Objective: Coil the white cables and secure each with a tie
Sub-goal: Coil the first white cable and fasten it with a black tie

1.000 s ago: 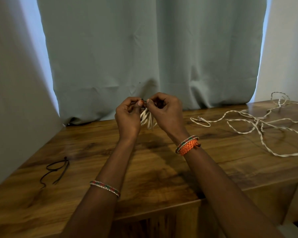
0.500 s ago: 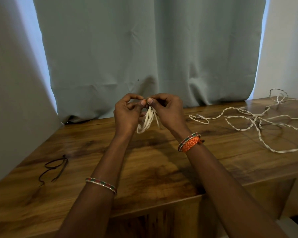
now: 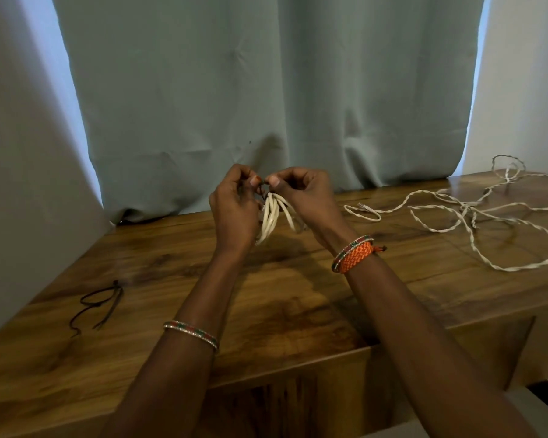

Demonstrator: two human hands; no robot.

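i hold the coil (image 3: 271, 216) up above the table (image 3: 298, 295), its white loops hanging down between my hands. my left hand (image 3: 234, 210) and right hand (image 3: 304, 197) both have fingers curled, thumb and fingertips pinching the dark tie (image 3: 264, 184) at the top of the bundle. if i let the pinch slacken while twisting, i think the tie could slip off and the loops spring apart. the loose cable (image 3: 462, 222) lies tangled on the table to my right, not yet coiled, and spare ties (image 3: 98, 303) lie to my left.
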